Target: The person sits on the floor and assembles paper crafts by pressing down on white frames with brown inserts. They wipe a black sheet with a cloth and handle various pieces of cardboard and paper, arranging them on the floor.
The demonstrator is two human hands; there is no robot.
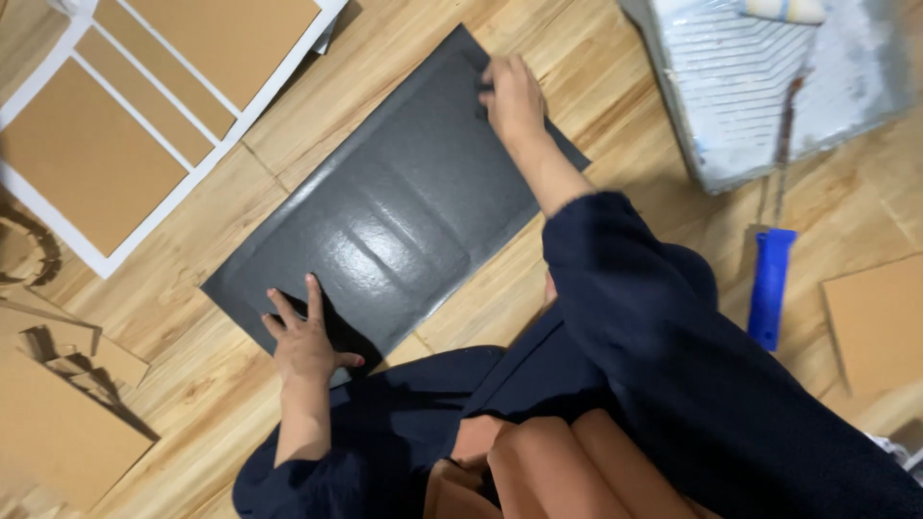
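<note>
1. Warm wooden floorboards (596, 106) fill the view, laid on a diagonal, with a person kneeling over them in dark blue sleeves.
2. Centre stage: a glossy dark grey sheet (404, 202), rectangular, lying flat on the floor and slanting from lower left to upper right; its sheen catches the light over faint raised bands.
3. Left hand (306, 341) is spread open, fingers fanned, palm pressing the sheet's near corner, seemingly to pin it flat.
4. Right hand (512, 96) reaches to the far corner, fingers curled down over the edge; whether it pinches the sheet or just presses, I cannot tell.
5. Out to the upper left, a white frame (106, 255) with brown cardboard-coloured panels rests on the boards.
6. Lower left, torn cardboard pieces (58, 404) sit matte and rough-edged.
7. Upper right, a ribbed paint tray (760, 86), white-smeared, and just below it a roller's blue handle (771, 286).
8. Far right, another cardboard panel (877, 322).
</note>
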